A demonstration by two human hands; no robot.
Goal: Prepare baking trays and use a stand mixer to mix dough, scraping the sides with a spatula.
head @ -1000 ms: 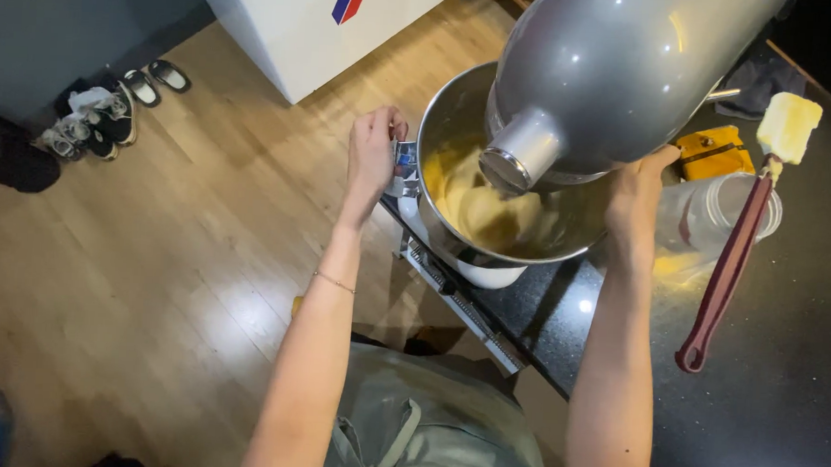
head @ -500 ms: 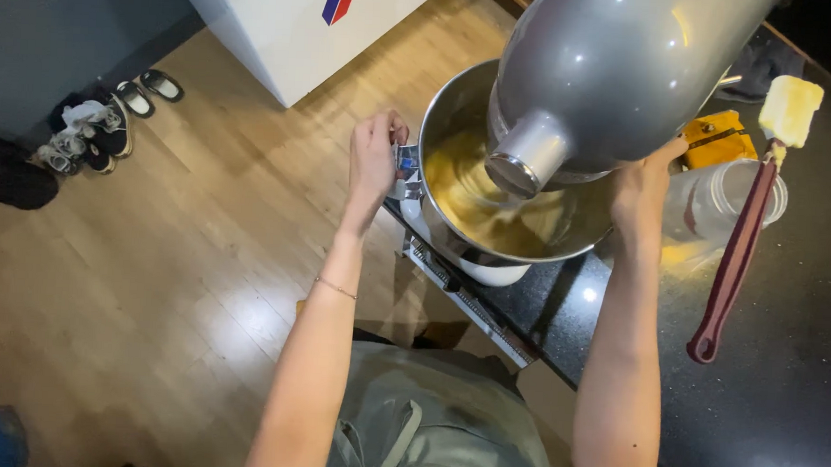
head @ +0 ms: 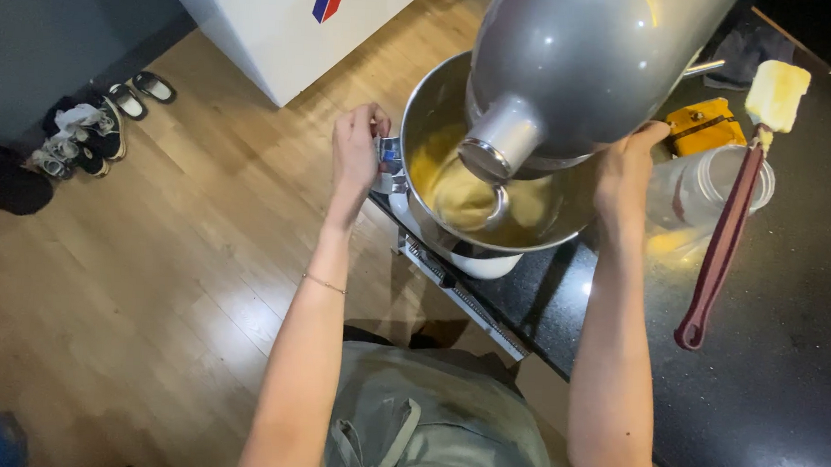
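1. Seen from above: a grey stand mixer (head: 572,72) on a dark speckled counter (head: 782,399), with its head tilted over a steel mixing bowl (head: 430,122).
2. Inside the bowl, pale yellow batter (head: 464,194), heaped toward the near and left sides, below the round silver hub on the mixer head.
3. Left hand (head: 358,152) at the bowl's left rim, fingers curled and pinched on a small metal part there, probably the bowl handle or a clamp; too small to tell which.
4. Right hand (head: 628,173) pressed against the right side of the mixer head, fingers wrapped around its lower edge; hard to tell how tight the hold is, since the fingertips are hidden behind the head.
5. White mixer base (head: 480,262) just visible beneath the bowl, near the counter's edge.
6. Just right of the right hand, a clear plastic container (head: 707,195) lying on the counter, with a yellow smear beside it.
7. Across that container, a spatula with a dark red handle (head: 718,256) and a pale blade coated in batter.
8. Behind the container, a small yellow box (head: 714,125).
9. Left of the counter, a wooden floor (head: 152,278), with several shoes (head: 88,130) piled near a grey wall and a white cabinet (head: 285,22) beyond.
10. At the bottom, a grey-green apron (head: 426,421) on the person's front.
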